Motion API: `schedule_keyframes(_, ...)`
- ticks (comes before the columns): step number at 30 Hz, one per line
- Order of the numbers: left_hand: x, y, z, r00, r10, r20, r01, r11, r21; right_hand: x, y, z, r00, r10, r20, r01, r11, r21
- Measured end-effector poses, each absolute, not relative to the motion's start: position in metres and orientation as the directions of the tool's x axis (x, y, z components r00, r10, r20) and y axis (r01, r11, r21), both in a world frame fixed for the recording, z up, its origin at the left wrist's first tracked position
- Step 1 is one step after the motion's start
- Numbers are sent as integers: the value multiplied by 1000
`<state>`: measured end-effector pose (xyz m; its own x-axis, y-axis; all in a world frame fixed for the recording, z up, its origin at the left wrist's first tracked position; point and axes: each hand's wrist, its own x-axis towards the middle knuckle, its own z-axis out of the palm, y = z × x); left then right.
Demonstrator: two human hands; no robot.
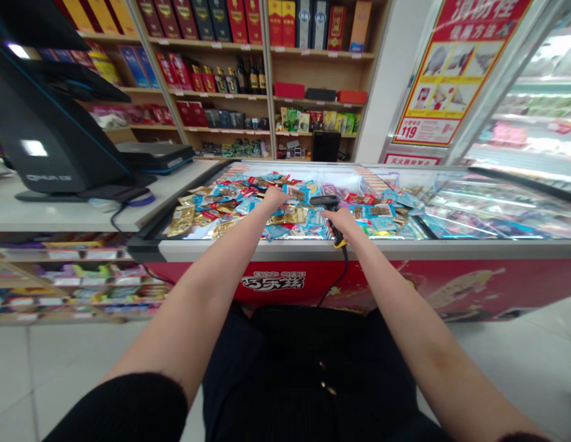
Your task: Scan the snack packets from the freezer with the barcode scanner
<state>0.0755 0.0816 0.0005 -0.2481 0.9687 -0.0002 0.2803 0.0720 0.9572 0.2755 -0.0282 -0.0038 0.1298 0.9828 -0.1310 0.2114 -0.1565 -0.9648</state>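
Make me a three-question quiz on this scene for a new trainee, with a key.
1. Which hand holds the scanner?
2. True or false: the scanner's cable hangs in front of the freezer's red front panel.
3. Which of these is nearest to the left hand? A, a bottle; B, a blue packet; C, a wall poster.

Key: 1. The right hand. 2. True. 3. B.

Black-and-yellow scanner (325,201), blue-and-brown packet (295,194), gold and red wrappers (182,220), red freezer front (285,298), white lettering (274,280), black sleeves (124,405)
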Motion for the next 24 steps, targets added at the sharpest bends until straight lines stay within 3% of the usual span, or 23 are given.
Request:
schedule_keyframes(3, 91, 75, -1, -184, 980, -71, 49, 82, 995, 278, -27, -4, 122, 987, -102, 226, -128, -966)
schedule_keyframes(7, 104, 72, -3, -152, 985, -82, -70, 71, 995, 282, -26, -6, 120, 991, -64, 261, -94, -961)
schedule_keyframes(15, 123, 73, -6, -203, 975, -90, -135, 63, 989, 286, -32, -3, 118, 992, -43, 289, -76, -954)
schedule_keyframes(24, 137, 79, -12, -181, 979, -93, -33, 89, 996, 292, -39, 3, 130, 991, -42, 256, -74, -964)
